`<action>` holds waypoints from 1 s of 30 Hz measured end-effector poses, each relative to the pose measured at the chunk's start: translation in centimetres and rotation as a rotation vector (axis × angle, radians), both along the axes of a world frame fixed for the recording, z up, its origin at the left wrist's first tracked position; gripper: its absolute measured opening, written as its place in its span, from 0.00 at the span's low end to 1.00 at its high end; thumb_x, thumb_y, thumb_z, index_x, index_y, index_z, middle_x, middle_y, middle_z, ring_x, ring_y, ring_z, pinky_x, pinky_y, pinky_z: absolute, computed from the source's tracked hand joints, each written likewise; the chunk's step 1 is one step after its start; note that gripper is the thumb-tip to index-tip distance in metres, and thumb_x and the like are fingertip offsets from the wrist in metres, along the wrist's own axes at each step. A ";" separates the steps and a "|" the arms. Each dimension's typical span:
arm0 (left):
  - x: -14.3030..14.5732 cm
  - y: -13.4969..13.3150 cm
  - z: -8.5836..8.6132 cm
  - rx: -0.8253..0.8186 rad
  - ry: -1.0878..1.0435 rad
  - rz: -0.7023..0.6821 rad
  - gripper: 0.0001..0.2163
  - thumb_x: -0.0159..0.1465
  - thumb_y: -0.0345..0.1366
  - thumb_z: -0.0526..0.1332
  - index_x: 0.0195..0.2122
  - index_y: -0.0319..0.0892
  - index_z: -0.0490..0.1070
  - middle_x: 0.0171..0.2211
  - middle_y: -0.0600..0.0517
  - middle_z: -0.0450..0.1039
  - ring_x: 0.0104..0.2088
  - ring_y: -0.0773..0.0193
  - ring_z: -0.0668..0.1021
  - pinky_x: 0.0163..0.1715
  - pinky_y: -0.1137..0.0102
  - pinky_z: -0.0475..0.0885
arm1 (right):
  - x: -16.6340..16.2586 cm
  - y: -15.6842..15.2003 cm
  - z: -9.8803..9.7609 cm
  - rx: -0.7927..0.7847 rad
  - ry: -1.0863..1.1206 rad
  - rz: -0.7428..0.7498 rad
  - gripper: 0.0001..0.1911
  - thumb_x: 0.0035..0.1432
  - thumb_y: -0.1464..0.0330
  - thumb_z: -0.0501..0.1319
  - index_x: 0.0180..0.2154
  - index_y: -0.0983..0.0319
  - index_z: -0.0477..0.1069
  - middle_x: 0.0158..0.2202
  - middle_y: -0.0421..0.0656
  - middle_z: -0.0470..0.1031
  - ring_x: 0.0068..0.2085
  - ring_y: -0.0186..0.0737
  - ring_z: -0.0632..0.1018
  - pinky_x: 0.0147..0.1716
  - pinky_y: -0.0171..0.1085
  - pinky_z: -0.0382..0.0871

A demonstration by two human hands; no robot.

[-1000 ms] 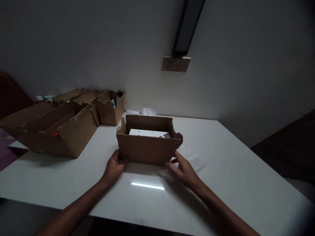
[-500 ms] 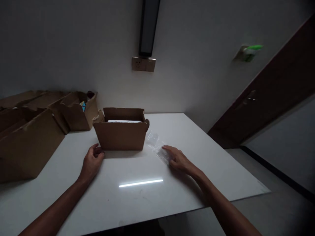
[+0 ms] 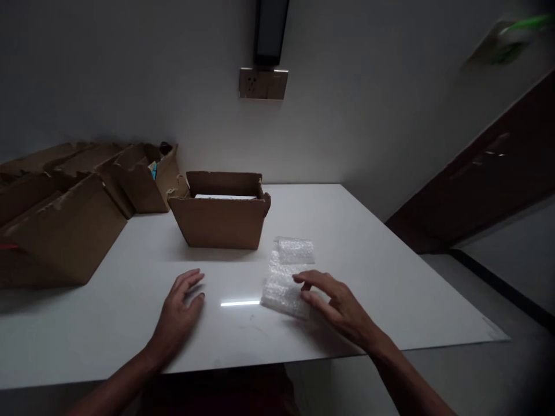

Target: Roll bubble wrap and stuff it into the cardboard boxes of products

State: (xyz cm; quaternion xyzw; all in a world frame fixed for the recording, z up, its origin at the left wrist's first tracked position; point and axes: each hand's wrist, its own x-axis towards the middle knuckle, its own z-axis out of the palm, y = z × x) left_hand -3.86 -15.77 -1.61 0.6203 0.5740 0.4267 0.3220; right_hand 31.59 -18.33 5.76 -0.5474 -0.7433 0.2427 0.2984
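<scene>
A sheet of clear bubble wrap [image 3: 287,276] lies flat on the white table [image 3: 381,277], to the right of its middle. My right hand [image 3: 337,305] rests its spread fingertips on the near end of the sheet. My left hand [image 3: 180,309] hovers open over the bare tabletop, fingers apart, holding nothing. Behind both hands stands a small open cardboard box [image 3: 222,210] with something white inside it.
Several larger open cardboard boxes [image 3: 65,214] crowd the table's left and back-left. A wall socket [image 3: 262,84] sits under a dark strip on the wall behind. A dark door [image 3: 485,179] is at the right, past the table edge.
My left hand let go of the small box and drew back toward me. My right hand left the box, reached the bubble wrap and dragged it nearer. The view swung right.
</scene>
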 end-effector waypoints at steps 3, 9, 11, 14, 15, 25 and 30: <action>1.6 -1.3 0.4 0.102 0.199 -0.204 0.14 0.62 0.35 0.58 0.49 0.45 0.74 0.59 0.43 0.68 0.59 0.48 0.71 0.56 0.50 0.69 | 0.3 0.6 0.0 -0.030 -0.003 -0.070 0.16 0.64 0.55 0.56 0.45 0.55 0.77 0.47 0.46 0.79 0.43 0.47 0.79 0.31 0.40 0.74; 10.5 0.7 1.7 0.292 0.354 -0.589 0.35 0.56 0.33 0.62 0.66 0.38 0.57 0.65 0.38 0.61 0.63 0.45 0.65 0.62 0.48 0.61 | 0.0 3.9 -1.0 -0.077 -0.151 0.031 0.14 0.64 0.62 0.55 0.44 0.57 0.78 0.44 0.46 0.81 0.41 0.45 0.80 0.42 0.45 0.74; 13.4 2.1 2.2 0.218 0.393 -0.576 0.39 0.54 0.35 0.64 0.66 0.32 0.55 0.59 0.35 0.67 0.58 0.42 0.68 0.57 0.47 0.63 | 0.1 5.6 -1.2 -0.097 -0.170 0.026 0.14 0.63 0.64 0.56 0.42 0.58 0.79 0.42 0.46 0.82 0.40 0.46 0.80 0.42 0.45 0.74; 15.6 3.0 2.6 0.175 0.436 -0.550 0.26 0.54 0.30 0.60 0.57 0.36 0.67 0.48 0.39 0.74 0.49 0.45 0.72 0.50 0.51 0.66 | 1.0 8.8 -1.7 -0.097 -0.182 0.009 0.13 0.59 0.67 0.57 0.42 0.60 0.80 0.40 0.45 0.82 0.39 0.47 0.81 0.43 0.46 0.75; 15.5 2.9 2.6 0.187 0.441 -0.563 0.21 0.54 0.27 0.58 0.51 0.38 0.71 0.44 0.42 0.75 0.47 0.48 0.72 0.49 0.53 0.67 | 1.4 9.8 -2.0 -0.081 -0.177 -0.019 0.15 0.59 0.67 0.57 0.44 0.61 0.79 0.41 0.47 0.82 0.41 0.47 0.81 0.45 0.47 0.75; 8.4 -2.8 2.4 0.342 0.404 -0.739 0.22 0.51 0.20 0.56 0.47 0.43 0.67 0.53 0.44 0.69 0.53 0.51 0.70 0.51 0.55 0.68 | 4.2 9.4 -3.4 0.134 -0.047 -0.201 0.24 0.64 0.58 0.55 0.58 0.58 0.69 0.69 0.50 0.58 0.68 0.52 0.60 0.61 0.55 0.62; 7.4 -3.8 2.4 0.342 0.372 -0.812 0.36 0.57 0.24 0.58 0.66 0.45 0.49 0.56 0.43 0.68 0.53 0.51 0.70 0.54 0.51 0.67 | 3.6 3.5 -2.2 0.177 0.025 -0.162 0.16 0.65 0.57 0.57 0.47 0.57 0.76 0.53 0.48 0.76 0.53 0.48 0.76 0.48 0.48 0.74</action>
